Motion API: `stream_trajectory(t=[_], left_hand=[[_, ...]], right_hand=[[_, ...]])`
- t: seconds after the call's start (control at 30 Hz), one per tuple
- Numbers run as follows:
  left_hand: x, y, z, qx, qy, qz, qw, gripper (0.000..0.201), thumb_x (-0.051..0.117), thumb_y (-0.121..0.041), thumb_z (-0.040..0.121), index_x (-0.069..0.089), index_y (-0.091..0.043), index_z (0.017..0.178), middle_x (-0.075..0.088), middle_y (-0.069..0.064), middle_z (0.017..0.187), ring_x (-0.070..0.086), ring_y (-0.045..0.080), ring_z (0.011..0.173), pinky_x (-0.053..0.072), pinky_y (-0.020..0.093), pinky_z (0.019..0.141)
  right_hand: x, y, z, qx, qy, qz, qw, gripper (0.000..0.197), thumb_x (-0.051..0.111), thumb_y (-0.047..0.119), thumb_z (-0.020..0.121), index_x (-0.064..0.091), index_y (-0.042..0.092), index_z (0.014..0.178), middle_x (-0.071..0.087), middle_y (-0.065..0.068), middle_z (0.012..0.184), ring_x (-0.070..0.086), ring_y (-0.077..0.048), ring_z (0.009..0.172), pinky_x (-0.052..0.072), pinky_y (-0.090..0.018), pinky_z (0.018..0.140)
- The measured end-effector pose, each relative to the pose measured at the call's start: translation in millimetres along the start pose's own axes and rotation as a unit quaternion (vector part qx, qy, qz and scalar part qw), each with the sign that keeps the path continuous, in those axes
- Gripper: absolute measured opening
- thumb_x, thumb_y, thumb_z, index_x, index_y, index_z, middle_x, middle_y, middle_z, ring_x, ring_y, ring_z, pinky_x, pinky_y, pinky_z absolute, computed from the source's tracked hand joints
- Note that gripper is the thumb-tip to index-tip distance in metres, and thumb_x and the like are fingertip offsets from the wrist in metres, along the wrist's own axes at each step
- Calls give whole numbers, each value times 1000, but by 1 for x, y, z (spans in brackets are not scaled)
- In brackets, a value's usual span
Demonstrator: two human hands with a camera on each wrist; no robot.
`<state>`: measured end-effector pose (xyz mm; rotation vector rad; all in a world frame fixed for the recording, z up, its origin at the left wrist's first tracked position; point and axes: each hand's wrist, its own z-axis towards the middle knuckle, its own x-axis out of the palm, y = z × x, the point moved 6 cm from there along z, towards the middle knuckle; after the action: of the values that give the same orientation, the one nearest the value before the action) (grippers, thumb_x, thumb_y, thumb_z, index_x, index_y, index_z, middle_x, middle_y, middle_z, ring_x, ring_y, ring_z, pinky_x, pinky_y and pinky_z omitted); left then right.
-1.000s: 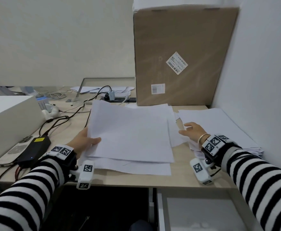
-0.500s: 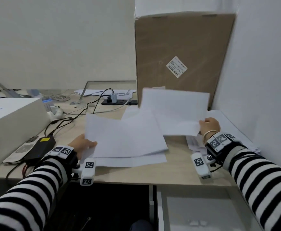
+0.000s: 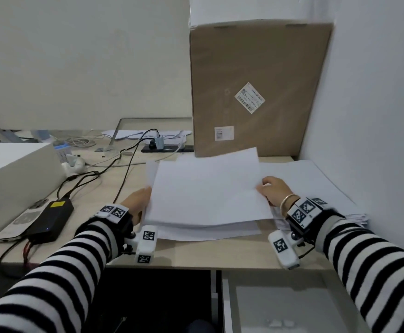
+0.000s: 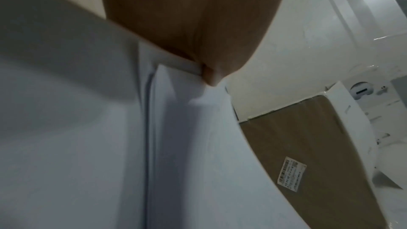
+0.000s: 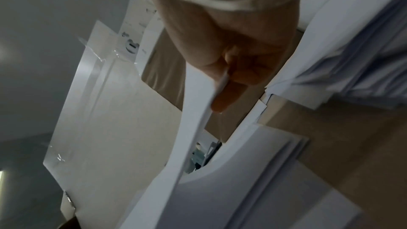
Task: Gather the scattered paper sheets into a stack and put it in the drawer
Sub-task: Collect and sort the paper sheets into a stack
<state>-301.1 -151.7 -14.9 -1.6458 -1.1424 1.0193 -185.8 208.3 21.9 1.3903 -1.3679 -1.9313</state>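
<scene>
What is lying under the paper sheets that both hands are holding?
More white sheets lie on the desk below the held sheets; how many, and anything between them, is covered.

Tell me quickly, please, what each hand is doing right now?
Left hand: holds the left edge of the sheets.
Right hand: pinches the top sheet's right edge.

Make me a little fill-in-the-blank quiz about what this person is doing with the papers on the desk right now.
1. The right hand pinches the ____ edge of the top sheet.
2. The left hand holds the paper stack at its ____ edge.
3. Behind the papers a tall ____ box stands on the desk.
4. The drawer, below the desk's front edge, is ____.

Missing words: right; left; cardboard; open
</scene>
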Motion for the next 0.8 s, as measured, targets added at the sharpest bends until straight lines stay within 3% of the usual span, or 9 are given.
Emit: stream_trajectory(t=[0.1, 0.2, 0.27, 0.37, 0.47, 0.57, 0.67, 0.73, 0.8], left_hand=[[13, -2, -2, -3, 39, -7, 999, 43, 41, -44, 99, 57, -8, 117, 66, 14, 113, 63, 33, 106, 50, 44, 94], [21, -3, 3, 28, 69, 75, 994, 27, 54, -7, 94, 55, -3, 121, 64, 20, 119, 62, 36, 108, 48, 52, 97], [17, -8, 7, 67, 37, 81, 994, 30, 53, 3, 90, 54, -4, 119, 64, 19, 117, 60, 38, 108, 45, 56, 98], [12, -22, 3, 116, 27, 23, 993, 41, 59, -3, 83, 54, -8, 124, 65, 17, 116, 60, 40, 108, 45, 59, 98], [16, -42, -15, 168, 62, -43, 983, 47, 62, -8, 80, 53, -8, 126, 66, 15, 116, 64, 34, 103, 52, 49, 91], [19, -66, -30, 216, 76, -80, 970, 40, 62, -3, 86, 53, -6, 124, 67, 11, 112, 67, 24, 93, 57, 32, 77], [20, -77, -34, 227, 76, -113, 964, 37, 65, -5, 85, 57, -3, 121, 68, 12, 114, 66, 26, 97, 57, 31, 78], [25, -72, -35, 215, 89, -114, 966, 46, 72, -10, 73, 62, -4, 117, 68, 12, 116, 65, 28, 103, 56, 36, 83], [34, -62, -35, 207, 119, -108, 965, 53, 76, -13, 69, 62, -9, 120, 67, 12, 119, 65, 28, 107, 54, 40, 85]], right_hand=[[11, -5, -2, 4, 28, -38, 999, 9, 56, 10, 90, 56, 13, 81, 57, -6, 81, 55, -23, 72, 46, -29, 63], [16, -10, -2, 4, 12, -28, 1000, 8, 56, 9, 88, 58, 12, 81, 61, -10, 89, 56, -24, 79, 49, -36, 76], [16, -15, 0, 12, -3, -9, 1000, 5, 58, 10, 88, 60, 9, 92, 62, -11, 94, 56, -23, 80, 48, -34, 77], [12, -22, 3, 26, 13, 59, 998, 42, 68, 19, 85, 51, 11, 123, 55, -5, 113, 54, -20, 98, 45, -33, 84], [6, -17, 4, 36, 54, 158, 985, 68, 73, 21, 81, 37, 12, 138, 51, -2, 126, 53, -22, 115, 45, -31, 88], [-12, 9, -2, -17, 53, 287, 956, 44, 65, 3, 84, 49, 7, 125, 65, -11, 114, 64, -23, 96, 57, -27, 73], [-41, 28, -9, -81, 0, 372, 925, 25, 61, -5, 82, 56, 11, 100, 74, 0, 85, 69, -14, 79, 55, -21, 66], [-41, 30, -15, -92, 36, 386, 917, 27, 67, 3, 78, 58, 10, 103, 74, 2, 88, 70, -13, 81, 55, -21, 67], [-26, 21, -20, -66, 102, 344, 931, 58, 85, 28, 62, 60, 10, 111, 73, -2, 102, 69, -17, 93, 56, -25, 75]])
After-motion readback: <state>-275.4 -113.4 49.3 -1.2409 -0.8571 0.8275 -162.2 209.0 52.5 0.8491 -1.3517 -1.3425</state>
